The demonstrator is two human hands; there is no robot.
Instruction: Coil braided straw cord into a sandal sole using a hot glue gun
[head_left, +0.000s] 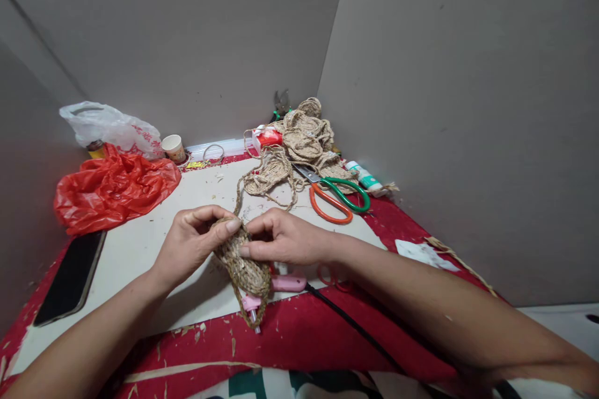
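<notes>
Between my two hands is an oval piece of braided straw rope (246, 268), held above the table. My left hand (194, 240) pinches its upper left edge between thumb and fingers. Thumb and fingers of my right hand (276, 237) grip its right side; their tips are partly hidden. A strand of straw braid (238, 196) runs up from the piece to the pile behind, and a loop of braid hangs below it. Under the piece lies a pink glue gun (287, 283) with a black cord (346, 318), partly covered by the straw.
Green-and-orange-handled scissors (330, 202) lie beside a pile of straw braid pieces (304, 137). At left are a red plastic bag (116, 190), a black phone (70, 277) and a paper cup (173, 148). Grey walls (444, 106) enclose the white board (196, 190) and red cloth (309, 330).
</notes>
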